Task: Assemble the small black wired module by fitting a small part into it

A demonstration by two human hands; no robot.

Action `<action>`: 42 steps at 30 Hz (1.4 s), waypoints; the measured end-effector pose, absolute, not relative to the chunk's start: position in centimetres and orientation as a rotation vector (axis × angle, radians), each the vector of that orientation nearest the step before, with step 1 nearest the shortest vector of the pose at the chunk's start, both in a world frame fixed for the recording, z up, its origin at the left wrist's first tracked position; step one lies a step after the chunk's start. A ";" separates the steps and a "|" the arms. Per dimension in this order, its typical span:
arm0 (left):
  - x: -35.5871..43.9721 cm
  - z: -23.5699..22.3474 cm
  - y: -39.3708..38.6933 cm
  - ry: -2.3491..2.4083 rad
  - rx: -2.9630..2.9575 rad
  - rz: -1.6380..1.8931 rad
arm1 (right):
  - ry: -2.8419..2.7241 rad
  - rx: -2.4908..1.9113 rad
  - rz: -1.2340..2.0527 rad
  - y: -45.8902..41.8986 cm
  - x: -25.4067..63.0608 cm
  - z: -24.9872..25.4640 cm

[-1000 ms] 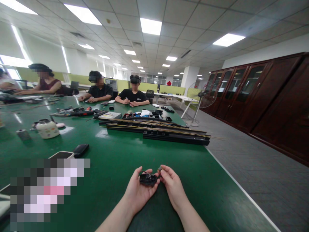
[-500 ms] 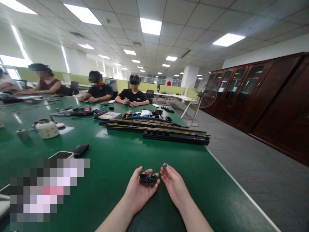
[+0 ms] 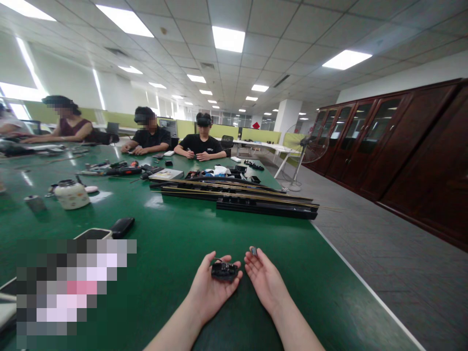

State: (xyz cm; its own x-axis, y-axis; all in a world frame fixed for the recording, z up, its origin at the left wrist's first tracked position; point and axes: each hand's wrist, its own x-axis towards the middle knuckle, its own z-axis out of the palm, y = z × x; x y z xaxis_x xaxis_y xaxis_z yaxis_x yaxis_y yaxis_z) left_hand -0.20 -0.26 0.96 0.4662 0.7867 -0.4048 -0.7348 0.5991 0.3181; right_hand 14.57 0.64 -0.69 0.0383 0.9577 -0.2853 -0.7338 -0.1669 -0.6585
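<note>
My left hand (image 3: 213,287) is curled round a small black device part (image 3: 224,270), held between thumb and fingers just above the green table (image 3: 171,234). My right hand (image 3: 265,278) is beside it, palm up, pinching a tiny grey piece (image 3: 253,251) at its fingertips. The two hands are slightly apart, and the grey piece sits off to the right of the black part.
Long black rails with yellow strips (image 3: 248,197) lie across the table ahead. A white jar (image 3: 71,194), a black case (image 3: 122,226) and a phone (image 3: 93,235) sit to the left. Three people (image 3: 201,141) sit at the far end. The table edge (image 3: 365,287) runs along my right, with cabinets (image 3: 402,141) beyond.
My right hand has drawn away from the black part to the right, carrying the tiny grey piece at its fingertips. The left hand has stayed still.
</note>
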 end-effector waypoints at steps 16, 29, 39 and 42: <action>-0.2 0.9 -0.4 0.572 0.126 0.946 | -0.346 -0.798 1.591 0.6 14.8 -0.7; -0.2 0.6 -0.3 0.562 0.153 0.964 | -0.366 -0.809 1.580 0.5 14.6 -0.5; -0.1 0.6 -0.2 0.599 0.128 0.986 | -0.449 -0.843 1.478 0.0 14.3 -0.1; -0.1 0.6 -0.2 0.596 0.129 0.985 | -0.517 -0.896 1.422 -0.3 14.1 0.2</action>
